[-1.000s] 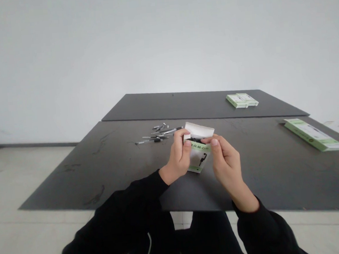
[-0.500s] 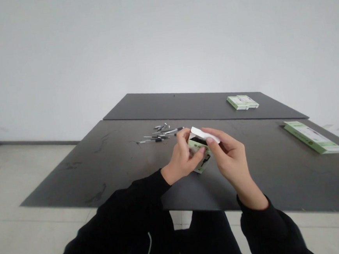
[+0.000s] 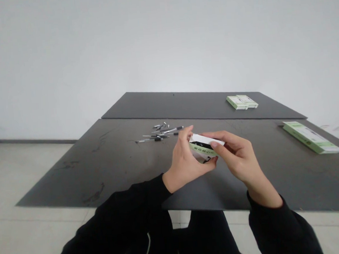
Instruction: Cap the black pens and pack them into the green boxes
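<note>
A small green and white cardboard box (image 3: pixel 203 151) is held above the near table, its end partly open with dark contents showing. My left hand (image 3: pixel 186 161) wraps round the box from the left, thumb along the near side. At the other side my right hand (image 3: pixel 234 153) pinches the white end flap (image 3: pixel 207 139), thumb on top. Just beyond my left hand lies a loose group of black and clear pens (image 3: pixel 161 135), with small pen parts (image 3: pixel 160 125) behind them. My fingers hide the lower part of the box.
To the right, a green and white box (image 3: pixel 311 136) lies flat on the near dark table (image 3: pixel 125 165). More such boxes (image 3: pixel 242 101) lie on the far table (image 3: pixel 155 100), beyond a narrow seam. A white wall stands behind.
The white flap has come down closer over the box's opening. The box has tilted, and my left thumb has moved lower along it. My right hand has shifted slightly right.
</note>
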A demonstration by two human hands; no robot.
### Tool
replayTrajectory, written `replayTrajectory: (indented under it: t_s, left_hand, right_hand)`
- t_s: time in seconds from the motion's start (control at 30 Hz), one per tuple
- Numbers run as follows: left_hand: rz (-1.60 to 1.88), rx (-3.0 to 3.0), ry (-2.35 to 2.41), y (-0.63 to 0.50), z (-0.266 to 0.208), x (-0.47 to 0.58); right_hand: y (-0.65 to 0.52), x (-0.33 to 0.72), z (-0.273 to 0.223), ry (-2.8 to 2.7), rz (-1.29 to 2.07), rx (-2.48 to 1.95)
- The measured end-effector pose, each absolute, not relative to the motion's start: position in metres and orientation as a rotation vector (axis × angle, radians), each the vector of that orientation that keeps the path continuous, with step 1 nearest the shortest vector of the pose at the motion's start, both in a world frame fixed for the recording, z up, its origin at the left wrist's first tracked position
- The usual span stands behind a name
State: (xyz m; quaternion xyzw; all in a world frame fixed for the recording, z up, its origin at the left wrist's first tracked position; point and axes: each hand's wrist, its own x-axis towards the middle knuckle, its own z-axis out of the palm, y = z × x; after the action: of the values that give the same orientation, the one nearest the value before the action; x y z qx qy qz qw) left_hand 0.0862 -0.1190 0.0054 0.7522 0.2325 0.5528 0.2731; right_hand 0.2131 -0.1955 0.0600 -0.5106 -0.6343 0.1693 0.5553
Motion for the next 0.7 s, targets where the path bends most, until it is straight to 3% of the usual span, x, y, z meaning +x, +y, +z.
replayTrajectory:
  t_s: [0.53, 0.7]
  left_hand:
    - [1.097, 1.761, 0.35, -0.096, 0.024, 0.075]
    - [1.067, 1.698, 0.433, -0.094, 0.032, 0.083]
  right_hand:
    - [-0.202, 0.209, 0.056, -1.835, -0.037, -1.354]
    - [-0.197, 0.21, 0.035, -1.758, 0.084, -1.383]
